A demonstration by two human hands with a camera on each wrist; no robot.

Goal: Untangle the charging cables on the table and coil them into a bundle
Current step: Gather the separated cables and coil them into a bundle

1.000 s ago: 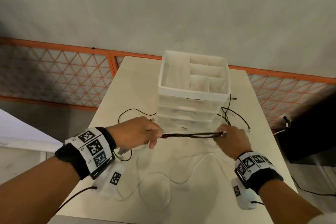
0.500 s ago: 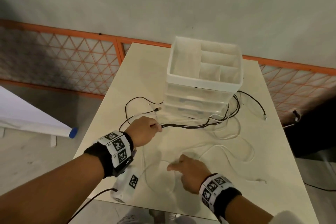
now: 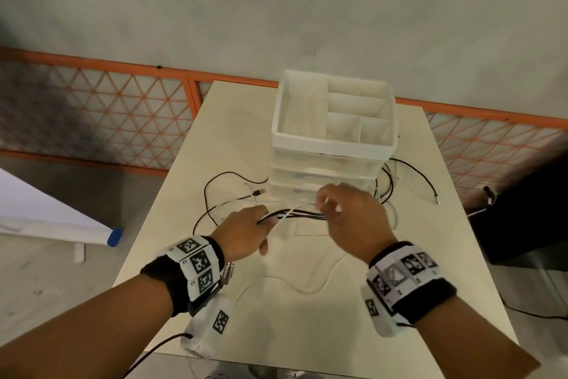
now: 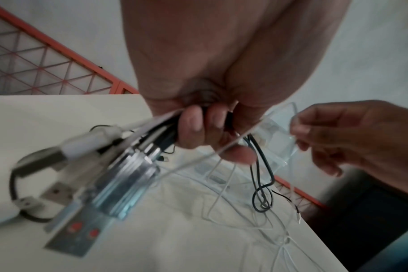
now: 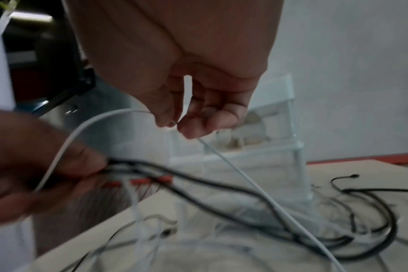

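My left hand point(image 3: 246, 232) grips a bunch of black cables point(image 3: 302, 215) and a white cable, held above the table point(image 3: 307, 332). In the left wrist view the left hand point(image 4: 205, 128) has its fingers curled round the strands, with USB plugs point(image 4: 128, 165) sticking out below it. My right hand point(image 3: 344, 212) is raised just right of the left and pinches the white cable point(image 5: 221, 156) between thumb and finger. Black cables point(image 5: 338, 239) trail down to a loop on the table beside the organizer. More white cable point(image 3: 307, 286) lies slack on the table near me.
A white plastic drawer organizer point(image 3: 333, 135) with an open compartment tray on top stands at the table's far middle. Loose cable ends point(image 3: 435, 198) lie to its right and left. An orange lattice fence point(image 3: 92, 114) runs behind the table. A dark object point(image 3: 528, 218) stands at the right.
My right hand has risen from the table near me to beside the left hand and has taken hold of the white cable. The left hand keeps its grip on the cable bunch.
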